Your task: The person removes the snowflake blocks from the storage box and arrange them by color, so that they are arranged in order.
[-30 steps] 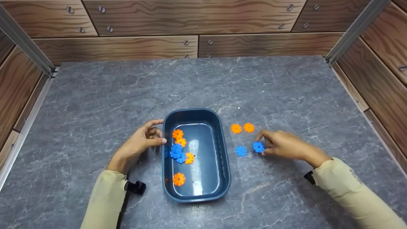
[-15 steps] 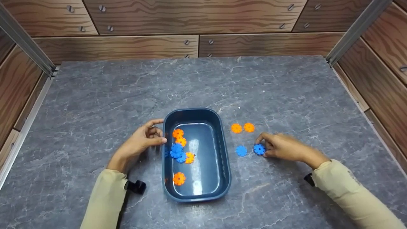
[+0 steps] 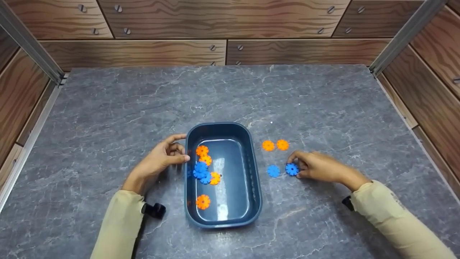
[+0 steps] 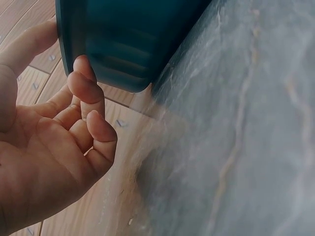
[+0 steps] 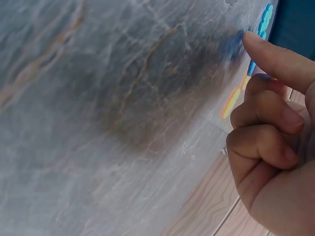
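Note:
In the head view a dark blue rectangular tray (image 3: 253, 187) stands on the grey marbled table. My left hand (image 3: 158, 158) holds it at its left side, thumb tip over the rim and index fingertip against the edge; the other fingers curl loosely below the rim in the left wrist view. My right hand (image 3: 320, 167) pinches a notched, flower-shaped blue plastic disc (image 3: 291, 169) between thumb and index finger, low over the table. Left of it lies another blue disc (image 3: 273, 171). Two orange discs (image 3: 268, 145) lie side by side farther back.
Inside the tray, along its left half, are several orange discs (image 3: 203, 202) and an overlapping cluster of blue discs (image 3: 200, 169). Wood-patterned panels (image 3: 158, 19) border the table (image 3: 143, 97) at the back and sides, with metal posts at the far corners.
The blue disc in my right hand has tilted and shifted slightly toward me, with thumb and index finger now closer around it. My left hand stays on the tray.

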Action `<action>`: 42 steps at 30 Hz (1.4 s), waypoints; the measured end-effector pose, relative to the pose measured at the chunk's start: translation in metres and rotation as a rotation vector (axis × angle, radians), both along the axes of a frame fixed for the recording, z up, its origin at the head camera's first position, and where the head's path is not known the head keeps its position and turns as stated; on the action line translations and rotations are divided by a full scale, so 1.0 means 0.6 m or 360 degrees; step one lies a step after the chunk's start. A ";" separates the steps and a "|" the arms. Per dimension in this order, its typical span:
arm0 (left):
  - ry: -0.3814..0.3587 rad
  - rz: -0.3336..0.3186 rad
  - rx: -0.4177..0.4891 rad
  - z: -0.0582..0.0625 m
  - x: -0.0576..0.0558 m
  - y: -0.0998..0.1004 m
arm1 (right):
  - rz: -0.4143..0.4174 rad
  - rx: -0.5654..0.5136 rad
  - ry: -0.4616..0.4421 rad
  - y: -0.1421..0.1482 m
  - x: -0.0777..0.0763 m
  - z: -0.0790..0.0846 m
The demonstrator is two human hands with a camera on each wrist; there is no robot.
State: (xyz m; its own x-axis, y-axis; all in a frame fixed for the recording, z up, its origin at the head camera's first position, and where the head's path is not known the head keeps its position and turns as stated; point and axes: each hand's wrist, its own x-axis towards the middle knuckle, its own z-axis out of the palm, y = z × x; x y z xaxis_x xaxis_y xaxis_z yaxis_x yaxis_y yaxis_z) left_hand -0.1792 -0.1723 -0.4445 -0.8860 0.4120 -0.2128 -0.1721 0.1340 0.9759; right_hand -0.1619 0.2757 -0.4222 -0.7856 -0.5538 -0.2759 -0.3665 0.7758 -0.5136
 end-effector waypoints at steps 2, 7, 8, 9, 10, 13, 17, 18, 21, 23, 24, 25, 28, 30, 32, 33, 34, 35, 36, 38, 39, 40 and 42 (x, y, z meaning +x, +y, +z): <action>0.0004 -0.0008 -0.0001 0.000 0.000 0.000 | 0.0010 -0.0001 -0.0015 0.000 0.000 -0.002; 0.0044 -0.0044 -0.0019 -0.002 -0.001 -0.002 | 0.0032 -0.0017 -0.0058 0.002 -0.002 -0.005; 0.0051 -0.0050 -0.0022 -0.002 -0.001 -0.002 | 0.0029 -0.0021 -0.0064 0.002 -0.002 -0.005; 0.0051 -0.0050 -0.0023 -0.002 -0.001 -0.002 | 0.0030 -0.0028 -0.0067 0.002 -0.002 -0.006; 0.0050 -0.0051 -0.0025 -0.002 -0.001 -0.002 | 0.0031 -0.0032 -0.0070 0.003 -0.003 -0.006; 0.0044 -0.0051 -0.0029 -0.002 -0.001 -0.003 | 0.0025 -0.0043 -0.0089 0.005 -0.004 -0.009; 0.0029 -0.0044 -0.0026 -0.002 0.000 -0.003 | 0.0023 -0.0063 -0.0112 0.006 -0.005 -0.011; 0.0024 -0.0040 -0.0025 -0.001 0.000 -0.003 | 0.0023 -0.0066 -0.0112 0.006 -0.005 -0.011; 0.0017 -0.0031 -0.0022 0.000 0.000 -0.002 | 0.0020 -0.0072 -0.0108 0.007 -0.005 -0.011; 0.0016 -0.0027 -0.0024 0.001 0.000 -0.001 | 0.0014 -0.0080 -0.0098 0.007 -0.005 -0.010; 0.0016 -0.0024 -0.0024 0.001 -0.001 -0.001 | 0.0009 -0.0082 -0.0092 0.007 -0.004 -0.009; 0.0017 -0.0022 -0.0026 0.002 -0.001 -0.001 | 0.0004 -0.0085 -0.0081 0.006 -0.003 -0.007; 0.0013 -0.0012 -0.0034 0.002 -0.001 0.000 | -0.0011 -0.0092 -0.0046 0.005 -0.001 -0.002; 0.0006 -0.0005 -0.0039 0.001 -0.001 0.001 | -0.0027 -0.0096 -0.0025 0.005 0.001 0.003; 0.0003 -0.0002 -0.0044 0.001 -0.002 0.001 | -0.0033 -0.0118 -0.0002 0.004 0.002 0.007; 0.0002 -0.0003 -0.0044 0.000 -0.002 0.001 | -0.0033 -0.0133 0.0012 0.004 0.003 0.009; 0.0004 -0.0004 -0.0046 0.000 -0.002 0.001 | -0.0039 -0.0153 0.0019 0.002 0.003 0.011; 0.0007 -0.0005 -0.0047 0.000 -0.002 0.001 | -0.0047 -0.0177 0.0027 0.001 0.003 0.013; 0.0012 -0.0007 -0.0048 -0.001 -0.002 0.001 | -0.0055 -0.0207 0.0029 -0.002 0.003 0.015; 0.0017 -0.0006 -0.0045 -0.002 -0.003 0.000 | -0.0073 -0.0278 0.0014 -0.006 0.003 0.019; 0.0014 -0.0003 -0.0045 -0.002 -0.003 0.000 | -0.0091 -0.0324 -0.0006 -0.009 0.003 0.022; 0.0010 0.0001 -0.0042 -0.002 -0.003 0.000 | -0.0113 -0.0375 -0.0032 -0.013 0.003 0.024; 0.0003 0.0009 -0.0036 -0.002 -0.002 0.000 | -0.0154 -0.0487 -0.0091 -0.020 0.004 0.028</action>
State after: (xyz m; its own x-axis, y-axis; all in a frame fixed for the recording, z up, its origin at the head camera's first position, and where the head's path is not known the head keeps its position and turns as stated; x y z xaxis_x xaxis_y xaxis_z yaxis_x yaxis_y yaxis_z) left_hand -0.1806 -0.1722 -0.4458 -0.8887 0.4020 -0.2203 -0.1712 0.1549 0.9730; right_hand -0.1596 0.2637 -0.4051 -0.8268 -0.5413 -0.1532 -0.2625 0.6121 -0.7459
